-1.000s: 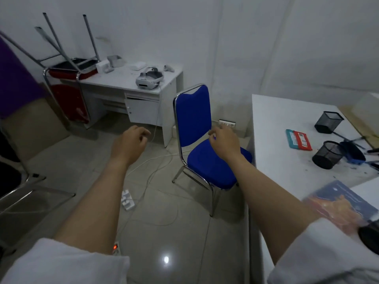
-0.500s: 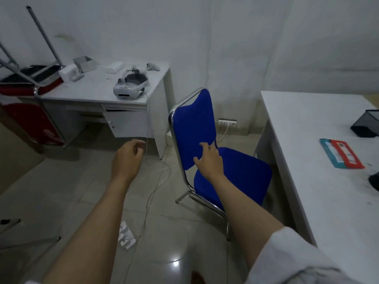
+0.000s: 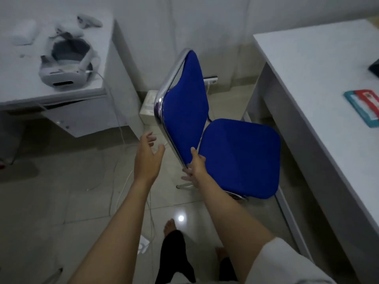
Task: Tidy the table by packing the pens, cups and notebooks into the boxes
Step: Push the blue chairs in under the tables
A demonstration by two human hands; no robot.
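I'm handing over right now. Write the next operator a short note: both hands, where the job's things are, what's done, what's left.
Right hand: grips the lower side edge of the blue chair backrest, thumb on the cushion, fingers behind the chrome frame.
Left hand: open, fingers spread, beside the frame, touching nothing.
Things: only a red-and-teal flat item shows on the white table, right edge of view. No pens, cups or boxes in view.
Done: no packing visible.
Left: deal with the chair, turn back to the table, pack everything.
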